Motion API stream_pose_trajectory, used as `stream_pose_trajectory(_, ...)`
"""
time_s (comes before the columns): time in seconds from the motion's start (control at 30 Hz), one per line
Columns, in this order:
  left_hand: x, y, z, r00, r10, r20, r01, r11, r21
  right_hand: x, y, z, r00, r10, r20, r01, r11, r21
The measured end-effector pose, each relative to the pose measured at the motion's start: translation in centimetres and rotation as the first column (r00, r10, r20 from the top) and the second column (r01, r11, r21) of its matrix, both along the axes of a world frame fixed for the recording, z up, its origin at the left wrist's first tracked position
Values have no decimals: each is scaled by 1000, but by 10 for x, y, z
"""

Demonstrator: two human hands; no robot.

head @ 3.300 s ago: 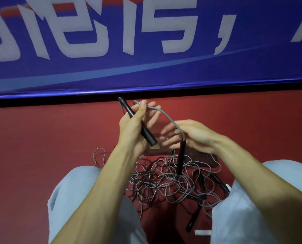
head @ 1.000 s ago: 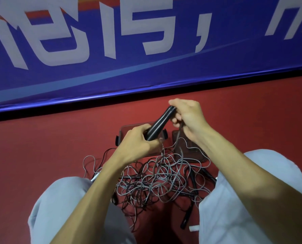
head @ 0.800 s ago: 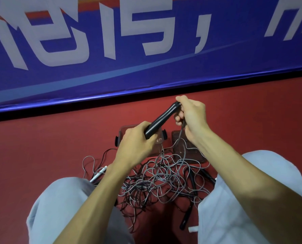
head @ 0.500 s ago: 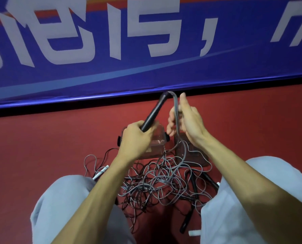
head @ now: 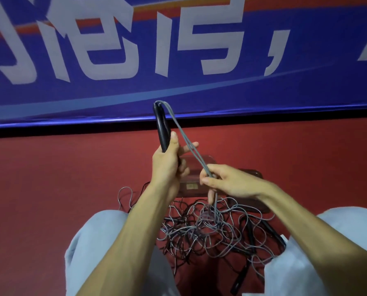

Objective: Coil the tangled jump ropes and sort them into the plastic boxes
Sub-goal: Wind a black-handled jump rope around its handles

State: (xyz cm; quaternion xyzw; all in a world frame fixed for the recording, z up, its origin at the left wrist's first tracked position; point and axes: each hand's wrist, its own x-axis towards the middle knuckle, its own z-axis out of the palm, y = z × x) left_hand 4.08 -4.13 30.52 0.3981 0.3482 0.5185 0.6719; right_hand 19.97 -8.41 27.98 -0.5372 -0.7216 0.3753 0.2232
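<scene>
While the left hand [head: 167, 165] grips a black jump-rope handle [head: 162, 129], right hand [head: 231, 182] pinching its doubled grey cord [head: 204, 166], tangled ropes [head: 212, 231] on the red floor [head: 50, 178] between the knees, plastic boxes [head: 191, 181] behind

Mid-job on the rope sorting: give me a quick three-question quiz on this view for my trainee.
1. True or false: the left hand holds nothing.
2. The right hand pinches: A) a box lid, B) the grey cord, C) a black handle.
3. Fill in: below the right hand the cord runs down into the ___ of ropes on the floor.
Key: 1 false, it grips the black handles, raised upright; 2 B; 3 tangle.
</scene>
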Motion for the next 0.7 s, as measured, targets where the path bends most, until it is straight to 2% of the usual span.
stream_pose_trajectory(0.13,-2,8,-6,995,89,36,-89,996,-12,-2,-3,3,994,11,109,-10,1000,-12)
stream_pose_trajectory(0.23,-8,17,-5,984,168,60,-167,986,-14,1,-6,2,967,46,250,-30,997,-70)
stream_pose_trajectory(0.3,-13,24,-8,962,272,-20,-271,962,21,5,-8,3,961,59,271,-44,997,-64)
stream_pose_trajectory(0.4,-20,35,-15,872,392,-292,-343,916,206,16,-9,12,976,11,220,-19,999,36)
stream_pose_trajectory(0.47,-23,37,-18,780,386,-493,-234,910,343,24,-10,20,988,-69,141,50,990,130)
stream_pose_trajectory(0.53,-22,34,-20,625,369,-688,-63,902,426,32,-11,26,987,-145,72,125,965,231)
stream_pose_trajectory(0.6,-15,26,-22,440,323,-838,123,903,412,38,-10,27,978,-204,40,181,928,327)
stream_pose_trajectory(0.7,-2,16,-26,273,221,-936,355,882,312,45,-8,28,952,-303,42,254,858,447)
